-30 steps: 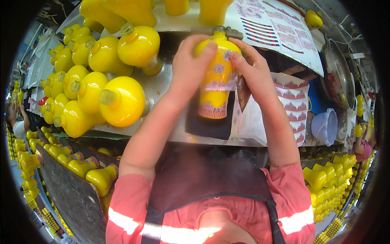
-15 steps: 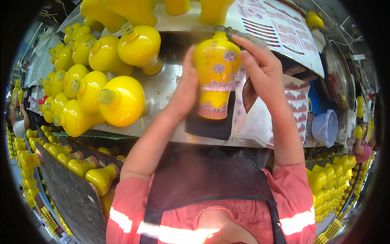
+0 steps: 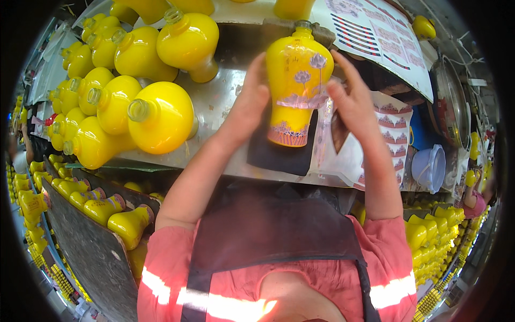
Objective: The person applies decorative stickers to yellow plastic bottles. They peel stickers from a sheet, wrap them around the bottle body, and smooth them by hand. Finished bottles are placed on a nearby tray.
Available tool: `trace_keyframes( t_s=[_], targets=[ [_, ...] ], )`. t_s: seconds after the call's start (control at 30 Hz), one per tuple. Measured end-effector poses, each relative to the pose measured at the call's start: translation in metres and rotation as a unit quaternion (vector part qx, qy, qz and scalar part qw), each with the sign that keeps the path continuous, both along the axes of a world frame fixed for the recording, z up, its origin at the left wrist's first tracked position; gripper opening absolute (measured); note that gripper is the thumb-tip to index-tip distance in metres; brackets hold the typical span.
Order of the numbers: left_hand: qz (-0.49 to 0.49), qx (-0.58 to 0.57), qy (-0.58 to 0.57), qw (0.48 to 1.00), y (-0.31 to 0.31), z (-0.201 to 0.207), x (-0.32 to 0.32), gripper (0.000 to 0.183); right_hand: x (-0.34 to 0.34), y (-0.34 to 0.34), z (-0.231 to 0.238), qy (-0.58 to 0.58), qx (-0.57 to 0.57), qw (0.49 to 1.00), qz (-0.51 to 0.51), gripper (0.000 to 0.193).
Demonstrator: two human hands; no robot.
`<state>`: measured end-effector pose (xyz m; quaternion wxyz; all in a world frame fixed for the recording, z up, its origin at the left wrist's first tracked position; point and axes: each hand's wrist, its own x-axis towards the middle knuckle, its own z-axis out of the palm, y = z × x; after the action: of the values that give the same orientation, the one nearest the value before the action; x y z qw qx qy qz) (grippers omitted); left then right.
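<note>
A metal worktable (image 3: 214,102) crowded with plain yellow ceramic bottles (image 3: 161,115) lying on their sides fills the scene, with more of them racked below at the left. Upright on a dark pad (image 3: 284,155) stands a yellow bottle with purple flower decals (image 3: 298,80). The left hand (image 3: 249,104) presses flat against its left side; the right hand (image 3: 351,102) touches its right side with spread fingers, neither hand closed around it. A sheet of decals (image 3: 386,32) lies beyond.
</note>
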<state>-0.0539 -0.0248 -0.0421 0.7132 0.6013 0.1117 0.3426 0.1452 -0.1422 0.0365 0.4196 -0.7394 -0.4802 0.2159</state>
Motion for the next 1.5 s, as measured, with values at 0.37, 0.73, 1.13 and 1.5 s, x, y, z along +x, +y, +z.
trace_keyframes(
  t_s=[0.37,0.73,1.13,1.5],
  targets=[
    [0.037,-0.022,0.056,0.997,-0.008,0.006,-0.006,0.08,-0.007,-0.014,-0.024,0.265,0.01,0.964,0.033,0.09],
    [0.029,0.038,0.092,0.995,-0.011,0.027,0.006,0.086,-0.019,-0.012,-0.015,0.218,0.02,0.976,-0.008,0.079],
    [0.043,0.19,0.174,0.965,0.004,0.02,0.002,0.114,-0.028,-0.008,-0.04,0.065,0.044,0.997,0.016,0.104],
    [0.006,0.184,0.146,0.972,0.007,0.014,-0.003,0.115,-0.023,-0.015,-0.036,0.149,0.03,0.987,0.05,0.107]
  ],
)
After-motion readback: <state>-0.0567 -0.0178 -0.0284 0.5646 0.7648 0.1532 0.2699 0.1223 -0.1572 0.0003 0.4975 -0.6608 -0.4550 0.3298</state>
